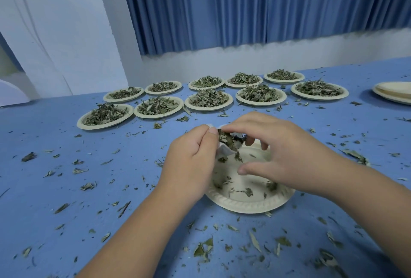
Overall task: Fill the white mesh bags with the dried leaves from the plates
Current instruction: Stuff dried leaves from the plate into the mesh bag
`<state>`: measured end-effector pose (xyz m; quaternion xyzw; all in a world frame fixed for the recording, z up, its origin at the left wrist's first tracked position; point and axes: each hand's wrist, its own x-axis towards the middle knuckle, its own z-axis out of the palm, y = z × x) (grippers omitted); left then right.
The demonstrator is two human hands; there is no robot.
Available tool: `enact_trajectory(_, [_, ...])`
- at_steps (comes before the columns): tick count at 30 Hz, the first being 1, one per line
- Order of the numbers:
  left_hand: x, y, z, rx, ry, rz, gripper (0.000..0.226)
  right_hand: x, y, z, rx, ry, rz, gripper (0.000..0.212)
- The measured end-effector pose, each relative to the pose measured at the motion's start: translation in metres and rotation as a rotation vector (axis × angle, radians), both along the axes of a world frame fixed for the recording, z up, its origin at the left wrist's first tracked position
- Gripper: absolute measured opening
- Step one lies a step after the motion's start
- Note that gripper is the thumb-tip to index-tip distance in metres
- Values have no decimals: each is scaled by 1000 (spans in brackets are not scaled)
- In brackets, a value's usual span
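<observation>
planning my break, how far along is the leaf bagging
Done: the near plate is almost emptied, and a stack of empty plates sits at right. In hand: the left hand pinches a white mesh bag while the right hand touches the leaves at its mouth. Left: ten heaped plates behind.

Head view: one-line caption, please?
Left hand holds a white mesh bag, right hand tucks dried leaves in, above a nearly empty plate.

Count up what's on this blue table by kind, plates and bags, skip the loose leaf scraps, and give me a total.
Plates heaped with leaves: 10
Nearly empty plate: 1
Stack of empty plates: 1 (number in the stack unclear)
White mesh bag: 1
Total: 13
</observation>
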<state>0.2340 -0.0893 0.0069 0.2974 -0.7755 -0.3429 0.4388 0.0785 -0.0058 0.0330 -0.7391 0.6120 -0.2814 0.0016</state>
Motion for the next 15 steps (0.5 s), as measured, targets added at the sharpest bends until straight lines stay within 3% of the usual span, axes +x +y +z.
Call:
enact_trajectory(3, [-1,0,-1,5,2,-17,31,4,-4,-5,-78,84,-3,54])
enact_trajectory(9, [-1,0,0,-2,-12,-20,37,2,-4,-6,-207,57,-32,31])
enact_trajectory(15, [-1,1,-2,-41,-55,-27,32,0,-3,-5,-180,-140,-71,22])
